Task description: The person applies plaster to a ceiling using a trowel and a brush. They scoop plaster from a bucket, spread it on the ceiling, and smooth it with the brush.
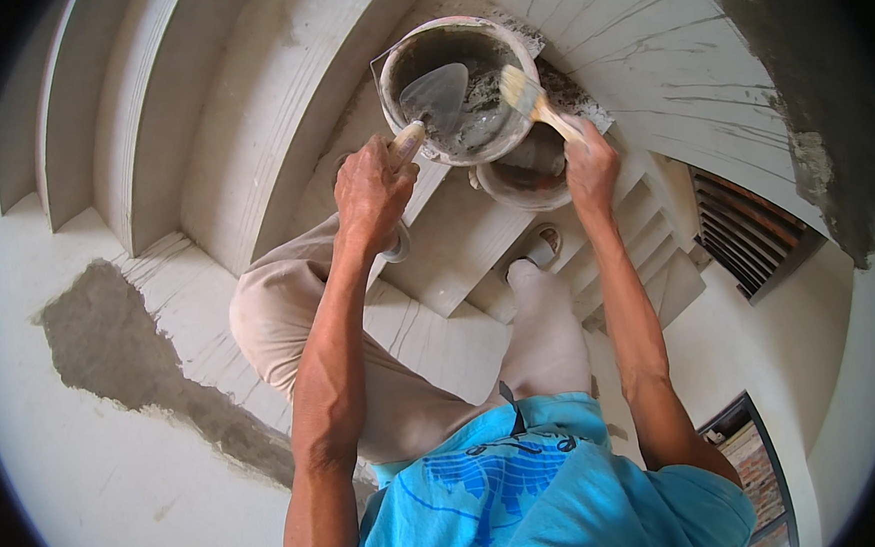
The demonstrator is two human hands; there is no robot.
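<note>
Near the top of my head view, high on a flight of pale stairs (248, 125), stood a mortar-smeared bucket (487, 157), with grey mortar (488, 118) visible inside it. From my remote seat I saw the left hand (374, 189) grasping the handle of a trowel (435, 95), whose pointed blade lay over the left part of the bucket's mouth; I couldn't tell whether the blade touched the mortar. The right hand (593, 164) was closed round the wooden handle of a flat brush (522, 90), its pale bristles, smudged with grey, at the right side of the rim, and contact there was unclear to me as well. Just below that bucket, and partly hidden by it, I made out a second bucket (527, 202). Both forearms reached up from a bright blue shirt (561, 497), past beige trousers (289, 298) with the left knee bent and the other leg stretched down towards the steps. Off to the left, a dark grey patch (111, 339) ran across a pale wall, while far to the right I had another dark patch (834, 129) and, lower, a slatted vent (746, 233).
</note>
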